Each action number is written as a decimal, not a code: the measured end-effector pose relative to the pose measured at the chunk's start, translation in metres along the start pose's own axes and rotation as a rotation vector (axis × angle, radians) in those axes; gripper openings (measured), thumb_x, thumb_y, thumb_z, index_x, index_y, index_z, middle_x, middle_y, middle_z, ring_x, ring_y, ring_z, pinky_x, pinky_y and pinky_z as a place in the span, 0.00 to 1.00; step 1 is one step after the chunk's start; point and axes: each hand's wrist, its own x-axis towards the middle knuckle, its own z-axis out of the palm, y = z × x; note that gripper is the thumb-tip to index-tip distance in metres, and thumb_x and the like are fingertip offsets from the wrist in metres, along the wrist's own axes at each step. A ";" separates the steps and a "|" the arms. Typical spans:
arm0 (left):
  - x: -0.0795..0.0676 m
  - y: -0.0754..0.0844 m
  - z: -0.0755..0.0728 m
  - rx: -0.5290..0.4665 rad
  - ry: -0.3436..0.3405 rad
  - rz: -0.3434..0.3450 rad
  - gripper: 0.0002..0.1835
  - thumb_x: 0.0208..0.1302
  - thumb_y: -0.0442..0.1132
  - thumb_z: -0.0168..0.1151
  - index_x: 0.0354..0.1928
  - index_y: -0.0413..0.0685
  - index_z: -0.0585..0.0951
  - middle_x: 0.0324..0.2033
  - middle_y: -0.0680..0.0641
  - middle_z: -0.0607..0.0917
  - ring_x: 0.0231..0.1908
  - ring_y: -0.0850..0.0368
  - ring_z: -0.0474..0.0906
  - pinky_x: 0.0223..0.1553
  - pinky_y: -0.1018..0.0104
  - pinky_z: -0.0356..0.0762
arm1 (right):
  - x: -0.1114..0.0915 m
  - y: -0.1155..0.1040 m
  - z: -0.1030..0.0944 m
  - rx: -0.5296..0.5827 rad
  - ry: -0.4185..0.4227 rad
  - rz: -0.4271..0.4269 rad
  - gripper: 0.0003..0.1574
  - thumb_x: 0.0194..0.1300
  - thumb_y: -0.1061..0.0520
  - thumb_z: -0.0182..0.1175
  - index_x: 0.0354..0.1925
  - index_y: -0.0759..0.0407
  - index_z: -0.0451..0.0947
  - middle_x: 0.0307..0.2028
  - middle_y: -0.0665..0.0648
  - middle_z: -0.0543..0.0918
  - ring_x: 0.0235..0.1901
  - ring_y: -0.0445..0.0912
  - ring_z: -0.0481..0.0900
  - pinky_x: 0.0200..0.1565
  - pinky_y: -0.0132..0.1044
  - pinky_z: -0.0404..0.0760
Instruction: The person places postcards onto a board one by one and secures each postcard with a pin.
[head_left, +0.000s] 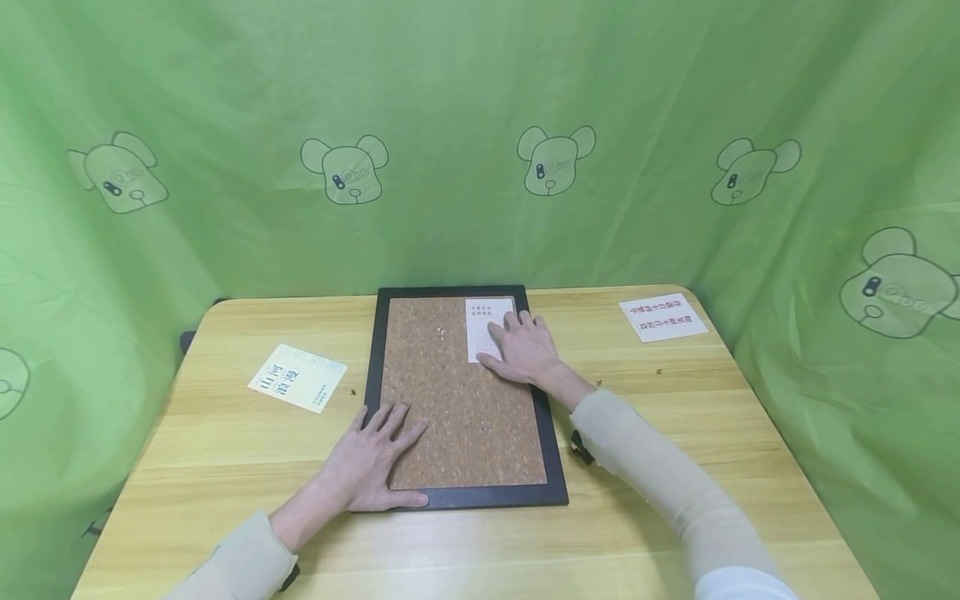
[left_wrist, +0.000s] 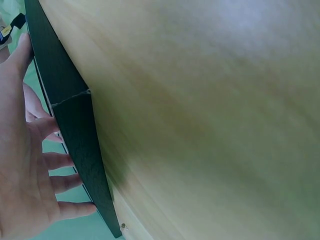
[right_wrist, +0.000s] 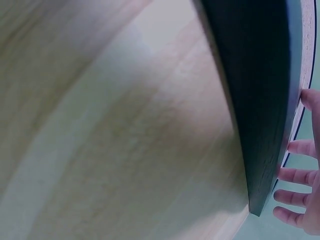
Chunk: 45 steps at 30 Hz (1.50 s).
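Note:
A cork board (head_left: 457,417) in a black frame (head_left: 495,497) lies flat on the table. At its near left corner rests my left hand (head_left: 367,462), fingers spread over the frame and cork, thumb along the near edge. In the left wrist view its fingertips touch the black frame (left_wrist: 80,145). My right hand (head_left: 525,350) lies over a white card (head_left: 478,321) with small dark print, placed at the cork's far right corner; it covers the card's lower right part. In the right wrist view the right hand's fingers (right_wrist: 300,175) are extended beside the frame (right_wrist: 265,110).
To the left of the board a pale card (head_left: 298,377) with blue-green characters lies on the wooden table (head_left: 450,554). Another white card (head_left: 663,317) with red characters is at the far right. Small dark bits dot the table. A green curtain (head_left: 465,75) surrounds it.

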 end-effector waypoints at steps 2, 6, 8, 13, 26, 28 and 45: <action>0.000 0.000 0.000 -0.001 0.000 -0.001 0.60 0.54 0.89 0.50 0.81 0.59 0.66 0.79 0.36 0.68 0.77 0.34 0.67 0.72 0.31 0.71 | 0.000 0.000 0.000 -0.003 0.004 -0.002 0.47 0.73 0.21 0.47 0.72 0.49 0.74 0.58 0.63 0.80 0.53 0.59 0.76 0.51 0.53 0.78; 0.000 0.000 0.000 -0.002 0.004 -0.001 0.60 0.54 0.89 0.51 0.81 0.59 0.66 0.79 0.36 0.68 0.77 0.34 0.67 0.71 0.31 0.71 | 0.000 0.000 0.000 -0.008 0.011 -0.005 0.47 0.73 0.21 0.47 0.72 0.49 0.74 0.58 0.63 0.80 0.53 0.59 0.77 0.51 0.53 0.78; 0.000 0.000 0.000 -0.001 0.006 0.000 0.60 0.54 0.89 0.51 0.81 0.59 0.66 0.79 0.36 0.68 0.77 0.34 0.67 0.71 0.31 0.71 | 0.000 0.000 0.000 -0.005 0.010 -0.005 0.47 0.73 0.21 0.47 0.72 0.49 0.74 0.58 0.63 0.80 0.53 0.58 0.77 0.51 0.52 0.78; 0.000 0.000 0.001 0.004 0.005 0.000 0.60 0.54 0.89 0.50 0.81 0.59 0.66 0.78 0.36 0.68 0.76 0.34 0.68 0.72 0.31 0.71 | -0.003 0.002 -0.001 0.017 0.009 -0.008 0.48 0.72 0.20 0.46 0.71 0.49 0.74 0.58 0.63 0.80 0.52 0.58 0.77 0.52 0.52 0.78; 0.000 0.000 0.000 0.011 0.010 0.006 0.60 0.54 0.89 0.50 0.81 0.59 0.66 0.78 0.36 0.69 0.76 0.34 0.69 0.71 0.31 0.71 | -0.014 0.017 -0.020 0.067 0.021 0.014 0.51 0.70 0.19 0.49 0.76 0.49 0.71 0.67 0.65 0.77 0.63 0.64 0.76 0.60 0.58 0.78; -0.001 0.000 0.000 0.011 0.011 0.008 0.60 0.54 0.89 0.51 0.81 0.59 0.67 0.78 0.36 0.69 0.75 0.34 0.69 0.71 0.31 0.72 | -0.017 0.020 -0.022 0.071 0.018 0.017 0.52 0.70 0.19 0.48 0.76 0.49 0.70 0.69 0.64 0.76 0.65 0.64 0.75 0.61 0.59 0.78; -0.001 0.000 0.001 0.018 0.023 0.014 0.60 0.54 0.89 0.51 0.81 0.59 0.66 0.78 0.35 0.69 0.75 0.34 0.70 0.71 0.31 0.72 | -0.045 0.039 -0.032 0.124 0.054 0.038 0.50 0.69 0.21 0.55 0.76 0.48 0.72 0.70 0.63 0.78 0.67 0.64 0.74 0.63 0.61 0.76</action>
